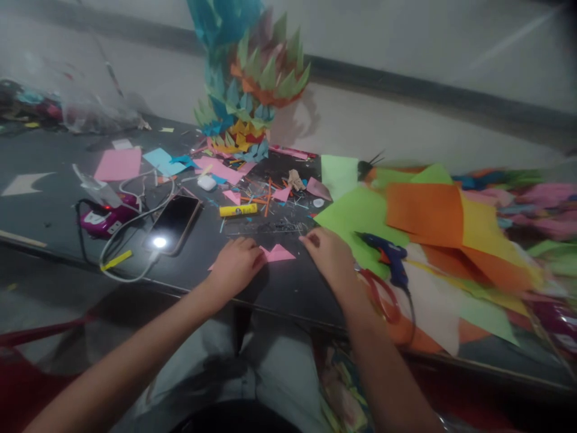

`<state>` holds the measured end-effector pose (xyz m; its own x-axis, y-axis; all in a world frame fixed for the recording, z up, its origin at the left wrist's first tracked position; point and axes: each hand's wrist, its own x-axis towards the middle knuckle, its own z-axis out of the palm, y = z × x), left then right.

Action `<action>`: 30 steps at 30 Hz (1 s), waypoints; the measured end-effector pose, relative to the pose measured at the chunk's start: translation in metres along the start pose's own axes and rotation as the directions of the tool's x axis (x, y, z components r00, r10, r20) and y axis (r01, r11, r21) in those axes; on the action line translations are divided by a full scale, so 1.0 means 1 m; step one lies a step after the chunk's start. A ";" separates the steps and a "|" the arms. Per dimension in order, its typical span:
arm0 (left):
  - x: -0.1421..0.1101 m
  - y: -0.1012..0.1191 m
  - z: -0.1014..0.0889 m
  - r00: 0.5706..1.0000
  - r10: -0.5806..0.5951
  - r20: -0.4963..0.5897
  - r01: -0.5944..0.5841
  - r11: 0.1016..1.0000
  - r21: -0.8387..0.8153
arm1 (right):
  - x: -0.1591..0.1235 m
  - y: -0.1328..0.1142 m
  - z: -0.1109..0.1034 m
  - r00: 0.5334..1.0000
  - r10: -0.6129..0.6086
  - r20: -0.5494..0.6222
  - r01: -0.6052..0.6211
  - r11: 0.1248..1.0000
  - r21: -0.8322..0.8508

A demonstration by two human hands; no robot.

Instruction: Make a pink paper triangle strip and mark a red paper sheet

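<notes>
Folded pink paper (280, 253) with pointed peaks lies flat on the dark worktop (282, 291), just on your side of the yellow glue stick (238, 210) and slightly to its right. Your left hand (238, 263), directly on your side of the glue stick, rests over the left part of that paper with its fingers curled down; you cannot tell from here whether they grip it or only press it. Your right hand (327, 252) is to the right of the glue stick and nearer you, apart from the paper, thumb and forefinger brought close together; whether something small sits between them cannot be told. The two hands are apart from each other.

Left of the glue stick you have a smartphone (178, 219) with a bright light at its near end, and beyond it a purple power strip (108, 219). Well to the right of the glue stick lies a blue glue gun (391, 255), beside an orange sheet (424, 207) and a bright green sheet (356, 213). Behind the glue stick, pink paper scraps (220, 170) lie before a tall folded-paper sculpture (246, 102).
</notes>
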<state>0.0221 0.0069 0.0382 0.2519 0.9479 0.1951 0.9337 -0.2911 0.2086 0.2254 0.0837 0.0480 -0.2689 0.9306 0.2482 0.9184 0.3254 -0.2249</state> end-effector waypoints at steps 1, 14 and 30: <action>-0.001 0.001 0.002 1.000 -0.011 0.002 0.011 1.000 0.000 | -0.003 -0.002 0.000 1.000 0.019 -0.013 -0.019 1.000 -0.002; -0.006 0.008 0.014 0.999 0.010 -0.043 -0.009 1.000 0.010 | -0.034 -0.033 0.022 0.945 -0.309 0.107 0.252 0.896 0.367; -0.018 0.000 0.016 0.991 0.115 -0.073 -0.121 0.990 -0.074 | -0.037 -0.033 0.027 0.892 -0.437 0.114 0.398 0.880 0.261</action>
<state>0.0213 -0.0083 0.0190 0.3385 0.8959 0.2877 0.8752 -0.4121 0.2535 0.1974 0.0434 0.0211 -0.6745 0.7071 0.2124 0.6253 0.7001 -0.3449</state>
